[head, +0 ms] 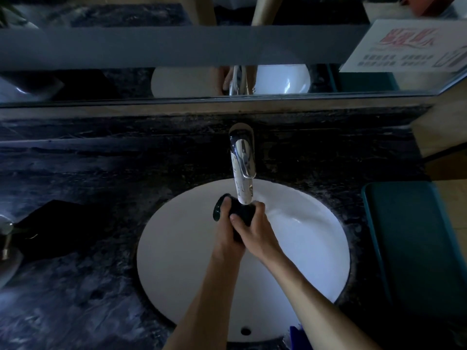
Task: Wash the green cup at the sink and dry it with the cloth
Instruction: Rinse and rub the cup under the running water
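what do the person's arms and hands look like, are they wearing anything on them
Both forearms are bare as far as the frame shows: no sleeves, gloves or watch. The left hand and right hand show no rings or markings that can be made out, though the dim light hides fine detail.

Both hands hold the dark green cup (236,210) over the white sink (177,248), directly under the spout of the chrome tap (242,168). The left hand (228,231) grips it from the left, the right hand (255,228) wraps it from the right. A dark cloth (54,223) lies on the marble counter (75,299) at the left.
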{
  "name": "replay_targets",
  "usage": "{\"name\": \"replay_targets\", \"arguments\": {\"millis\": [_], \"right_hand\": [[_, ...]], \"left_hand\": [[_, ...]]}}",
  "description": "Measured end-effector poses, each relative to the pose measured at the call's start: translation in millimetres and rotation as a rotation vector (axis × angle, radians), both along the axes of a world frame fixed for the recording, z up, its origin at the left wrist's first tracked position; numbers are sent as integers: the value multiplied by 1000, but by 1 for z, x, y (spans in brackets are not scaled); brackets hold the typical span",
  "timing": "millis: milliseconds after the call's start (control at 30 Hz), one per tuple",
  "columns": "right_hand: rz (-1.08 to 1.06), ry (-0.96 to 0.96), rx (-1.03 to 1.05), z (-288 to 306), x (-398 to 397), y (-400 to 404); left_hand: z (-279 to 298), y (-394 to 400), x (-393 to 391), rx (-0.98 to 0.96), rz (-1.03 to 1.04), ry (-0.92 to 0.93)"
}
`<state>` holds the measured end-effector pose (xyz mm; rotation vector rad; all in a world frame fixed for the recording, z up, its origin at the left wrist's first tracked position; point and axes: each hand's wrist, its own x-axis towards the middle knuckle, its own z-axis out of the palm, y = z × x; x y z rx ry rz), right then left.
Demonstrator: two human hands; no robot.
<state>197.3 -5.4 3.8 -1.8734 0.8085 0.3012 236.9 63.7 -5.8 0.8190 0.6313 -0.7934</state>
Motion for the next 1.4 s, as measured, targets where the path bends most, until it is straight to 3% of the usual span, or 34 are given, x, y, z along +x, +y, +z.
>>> {"name": "replay_targets", "arguments": {"millis": [67, 167, 233, 300, 400, 467, 567, 667, 833, 1033, 1400], "right_hand": [[-29, 7, 16, 0, 0, 0], [-327, 172, 453, 6, 9, -9], [-337, 284, 548, 9, 12, -14], [-260, 258, 396, 9, 14, -14], [-116, 55, 87, 4, 8, -8], [-113, 18, 49, 2, 3, -5], [-275, 92, 237, 4, 2, -11], [-292, 175, 390, 6, 1, -19], [-312, 130, 305, 2, -7, -22], [-481, 89, 412, 7, -11, -23], [-518, 75, 450, 7, -12, -22]], "left_hand": [[0, 4, 1, -7, -20, -26], [-2, 6, 3, 99, -97, -6], [-1, 4, 2, 124, -81, 48], [-3, 4, 0, 128, -62, 64], [-6, 1, 0, 164, -93, 37], [-6, 1, 1, 152, -104, 19], [-4, 4, 1, 167, -154, -23], [-5, 9, -6, 189, -140, -76], [-2, 14, -12, 331, -158, -382], [5, 19, -6, 424, -267, -643], [4, 22, -11, 553, -254, -672]]}}
